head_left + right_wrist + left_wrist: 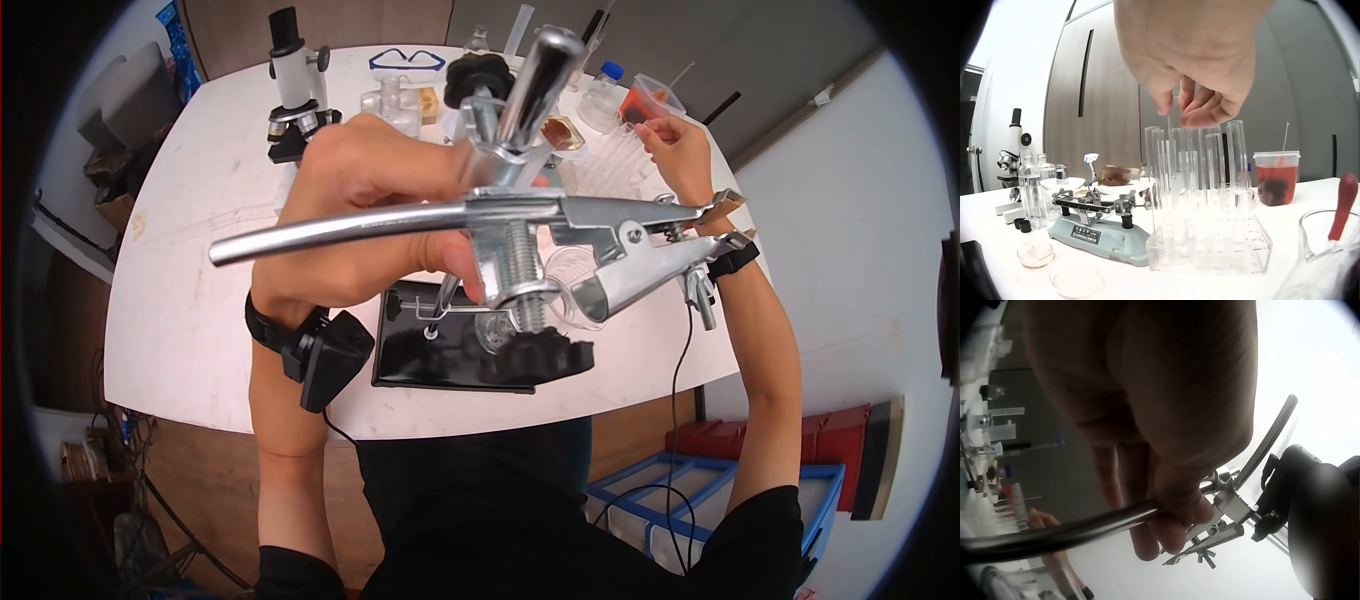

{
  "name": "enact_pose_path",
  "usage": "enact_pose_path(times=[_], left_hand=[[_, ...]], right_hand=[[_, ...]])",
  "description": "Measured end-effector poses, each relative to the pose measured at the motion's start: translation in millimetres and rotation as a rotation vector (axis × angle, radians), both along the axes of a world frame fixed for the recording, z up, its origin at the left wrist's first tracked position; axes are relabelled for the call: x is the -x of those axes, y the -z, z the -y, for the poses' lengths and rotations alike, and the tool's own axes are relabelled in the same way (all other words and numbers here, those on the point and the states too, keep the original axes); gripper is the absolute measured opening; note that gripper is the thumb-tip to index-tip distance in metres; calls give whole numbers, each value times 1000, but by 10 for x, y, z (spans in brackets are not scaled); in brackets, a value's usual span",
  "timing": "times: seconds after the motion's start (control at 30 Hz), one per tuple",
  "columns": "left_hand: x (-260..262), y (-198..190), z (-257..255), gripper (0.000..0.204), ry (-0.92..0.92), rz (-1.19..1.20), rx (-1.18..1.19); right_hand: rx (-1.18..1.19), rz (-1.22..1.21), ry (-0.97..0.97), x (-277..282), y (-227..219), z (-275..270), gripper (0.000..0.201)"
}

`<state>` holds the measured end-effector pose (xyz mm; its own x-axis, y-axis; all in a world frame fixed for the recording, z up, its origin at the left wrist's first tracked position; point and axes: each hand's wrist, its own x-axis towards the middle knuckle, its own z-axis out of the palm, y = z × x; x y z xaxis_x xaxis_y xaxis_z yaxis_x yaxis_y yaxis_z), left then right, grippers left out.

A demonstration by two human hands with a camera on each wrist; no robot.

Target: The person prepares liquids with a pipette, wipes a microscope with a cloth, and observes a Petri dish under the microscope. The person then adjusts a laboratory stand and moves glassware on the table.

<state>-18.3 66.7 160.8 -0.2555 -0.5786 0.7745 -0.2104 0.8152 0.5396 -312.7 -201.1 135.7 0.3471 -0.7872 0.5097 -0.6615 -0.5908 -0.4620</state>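
Note:
In the head view my left hand [370, 210] grips a metal stand clamp [520, 240] close to the camera, its jaws pointing right and a curved rod running left. The left wrist view shows the left hand [1172, 425] with fingers curled round the clamp's metal rod [1072, 536]. At the back right, my right hand [682, 155] is over the test tubes. In the right wrist view the right hand [1191, 69] pinches the top of a glass tube [1177, 140] among several others standing in a clear rack [1210, 253].
A black stand base [450, 350] lies below the clamp. Around the tubes are a balance [1104, 237], a container of red liquid [1277, 181], glass bottles [1030, 187], petri dishes [1036, 255] and a beaker with a red-bulbed dropper [1342, 206]. A microscope [295, 85] stands back left.

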Motion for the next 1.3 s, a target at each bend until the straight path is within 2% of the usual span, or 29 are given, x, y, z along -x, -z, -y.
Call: enact_pose_path(times=[0.1, 0.2, 0.5, 0.57, 0.63, 0.7, 0.77, 0.83, 0.87, 1.03, 1.1, 1.23, 1.3], left_hand=[[-4, -25, 1, 32, 3, -5, 20], [25, -74, -38, 21, -73, 38, 25], [78, -92, -70, 15, -131, 40, 10], [104, -99, -60, 18, -71, -43, -59], [77, -114, -69, 19, -22, -38, -108], [93, -105, -46, 19, 3, -53, -91], [107, -106, -63, 20, 5, -69, -114], [104, -89, -62, 22, 10, -70, -92], [96, -96, -74, 22, 10, -70, -94], [90, -149, -133, 20, -132, 44, -5], [96, -138, -129, 19, -118, 31, -19], [112, -138, -135, 17, -86, -6, -41], [110, -161, -131, 17, -108, 38, 7]], right_hand=[[0, -6, 6, -24, -14, -49, 22], [50, -43, 21, -54, -24, -119, 26], [19, -127, -16, -39, -4, -153, 28], [156, -121, -62, -32, 29, -175, 15], [161, -106, -95, -7, 126, -81, 16], [151, 110, -272, 73, 308, 166, 15], [128, 112, -257, 77, 271, 95, 14], [147, -215, -39, 5, 108, -97, 14], [199, -204, -116, -92, -1, -337, 14], [219, -217, -198, 16, 108, -125, 16], [304, -225, -250, 32, 133, -86, 31], [268, -188, -215, 68, 133, -124, 31], [162, -154, -139, 76, 26, -329, 31]])
